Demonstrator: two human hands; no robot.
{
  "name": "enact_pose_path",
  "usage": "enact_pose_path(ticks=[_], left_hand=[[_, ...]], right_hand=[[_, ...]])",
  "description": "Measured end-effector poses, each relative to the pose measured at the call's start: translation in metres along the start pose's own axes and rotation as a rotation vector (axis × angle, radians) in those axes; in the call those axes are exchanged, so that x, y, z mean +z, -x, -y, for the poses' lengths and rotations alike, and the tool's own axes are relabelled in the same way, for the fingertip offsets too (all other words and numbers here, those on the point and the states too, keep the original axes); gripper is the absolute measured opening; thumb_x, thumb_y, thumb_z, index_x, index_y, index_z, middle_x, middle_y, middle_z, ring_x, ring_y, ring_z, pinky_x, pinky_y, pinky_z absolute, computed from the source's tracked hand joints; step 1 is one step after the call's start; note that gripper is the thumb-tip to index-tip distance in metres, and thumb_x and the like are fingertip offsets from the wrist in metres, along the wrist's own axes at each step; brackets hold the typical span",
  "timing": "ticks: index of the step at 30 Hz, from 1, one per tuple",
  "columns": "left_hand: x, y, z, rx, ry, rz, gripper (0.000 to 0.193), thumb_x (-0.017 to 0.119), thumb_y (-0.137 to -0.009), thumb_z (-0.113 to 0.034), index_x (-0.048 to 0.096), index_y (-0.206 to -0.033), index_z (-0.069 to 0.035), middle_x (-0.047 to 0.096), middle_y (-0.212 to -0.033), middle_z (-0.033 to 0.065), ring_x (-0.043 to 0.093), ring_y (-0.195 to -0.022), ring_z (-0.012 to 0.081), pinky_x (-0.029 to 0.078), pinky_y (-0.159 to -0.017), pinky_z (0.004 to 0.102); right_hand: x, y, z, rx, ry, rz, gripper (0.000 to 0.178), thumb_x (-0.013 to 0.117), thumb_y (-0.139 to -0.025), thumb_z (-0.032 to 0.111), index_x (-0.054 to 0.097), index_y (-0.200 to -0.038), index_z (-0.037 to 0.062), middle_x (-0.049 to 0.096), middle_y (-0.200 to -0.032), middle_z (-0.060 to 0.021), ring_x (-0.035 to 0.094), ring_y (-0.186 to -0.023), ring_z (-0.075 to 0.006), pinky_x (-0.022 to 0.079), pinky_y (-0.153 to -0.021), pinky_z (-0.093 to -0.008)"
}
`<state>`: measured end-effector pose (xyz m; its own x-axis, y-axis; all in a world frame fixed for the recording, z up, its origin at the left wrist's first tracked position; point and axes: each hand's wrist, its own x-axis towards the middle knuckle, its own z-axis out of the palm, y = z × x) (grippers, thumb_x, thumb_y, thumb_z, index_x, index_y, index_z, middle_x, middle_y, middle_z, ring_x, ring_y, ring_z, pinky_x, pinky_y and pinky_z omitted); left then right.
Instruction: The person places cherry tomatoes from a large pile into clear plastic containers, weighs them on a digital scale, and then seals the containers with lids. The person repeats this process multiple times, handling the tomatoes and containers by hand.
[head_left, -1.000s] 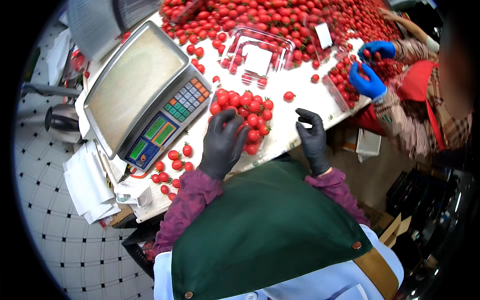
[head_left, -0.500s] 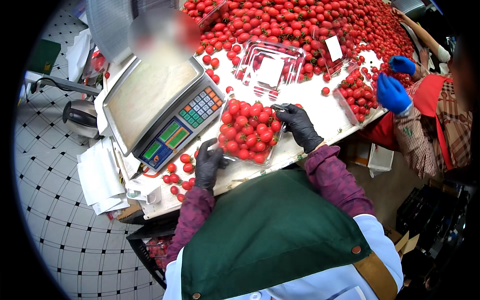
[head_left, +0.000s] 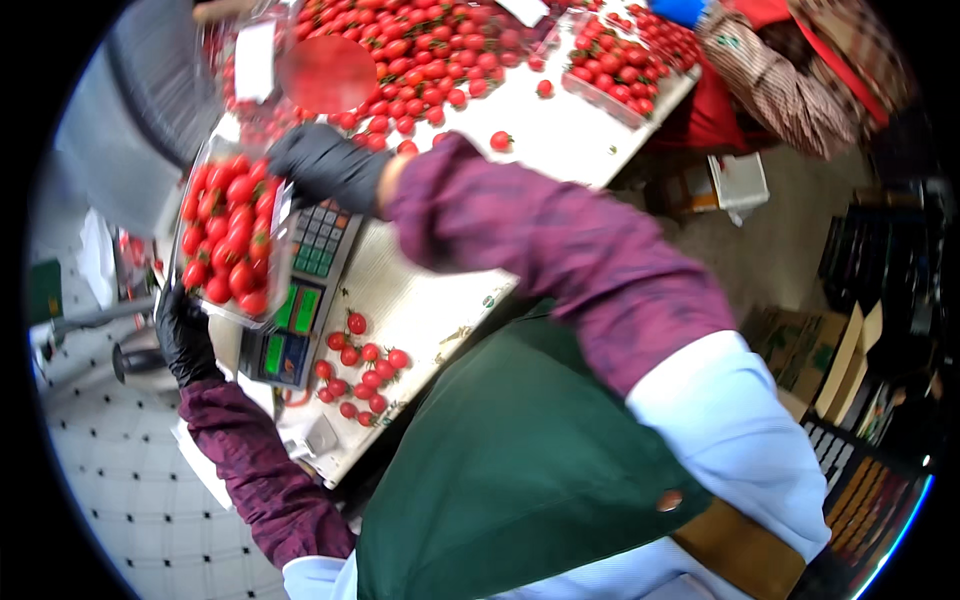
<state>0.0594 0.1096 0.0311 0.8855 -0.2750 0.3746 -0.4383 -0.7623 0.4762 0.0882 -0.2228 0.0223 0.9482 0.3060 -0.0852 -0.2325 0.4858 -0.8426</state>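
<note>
A clear plastic punnet full of cherry tomatoes (head_left: 229,232) is over the weighing scale (head_left: 318,245) and hides most of its pan. My right hand (head_left: 325,168), in a black glove, reaches across and grips the punnet's far right corner. At the near left corner, my left hand (head_left: 185,335), gloved in black too, has its fingers round the punnet's edge. Green digits glow on the scale's panel. Whether the punnet touches the pan is hidden.
Loose cherry tomatoes (head_left: 368,375) lie on the white table (head_left: 440,270) beside the scale. A large heap of tomatoes (head_left: 420,60) covers the far side. Another filled punnet (head_left: 612,70) stands near a co-worker's sleeve (head_left: 775,75). An open cardboard box (head_left: 800,350) is at right.
Both my hands have carried the filled punnet from the table's front to the left, over the scale. The view has turned and shifted, and the co-worker sits higher in it.
</note>
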Motion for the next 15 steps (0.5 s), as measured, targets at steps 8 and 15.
enact_pose_path(ticks=[8, 15], left_hand=[[-0.054, 0.006, 0.153, -0.95, 0.493, -0.104, 0.049, 0.06, -0.081, -0.045, 0.051, -0.123, -0.021, 0.056, -0.116, 0.0026, 0.052, -0.108, 0.0183, 0.044, -0.084, 0.0362], [-0.003, -0.078, -0.017, -0.119, 0.006, -0.197, 0.038, 0.055, -0.09, -0.019, 0.052, -0.12, 0.004, 0.056, -0.119, 0.0133, 0.051, -0.109, 0.0219, 0.037, -0.096, 0.0333]], right_hand=[[0.073, 0.024, -0.112, -0.35, 0.104, 0.042, 0.014, 0.056, -0.079, 0.015, 0.056, -0.08, 0.0012, 0.054, -0.063, -0.0041, 0.053, -0.055, -0.0151, 0.044, -0.049, -0.0307], [0.052, 0.177, -0.127, 0.006, 0.254, 0.503, 0.02, 0.064, -0.077, 0.019, 0.062, -0.083, 0.0, 0.063, -0.068, -0.007, 0.059, -0.056, -0.0142, 0.047, -0.049, -0.028]])
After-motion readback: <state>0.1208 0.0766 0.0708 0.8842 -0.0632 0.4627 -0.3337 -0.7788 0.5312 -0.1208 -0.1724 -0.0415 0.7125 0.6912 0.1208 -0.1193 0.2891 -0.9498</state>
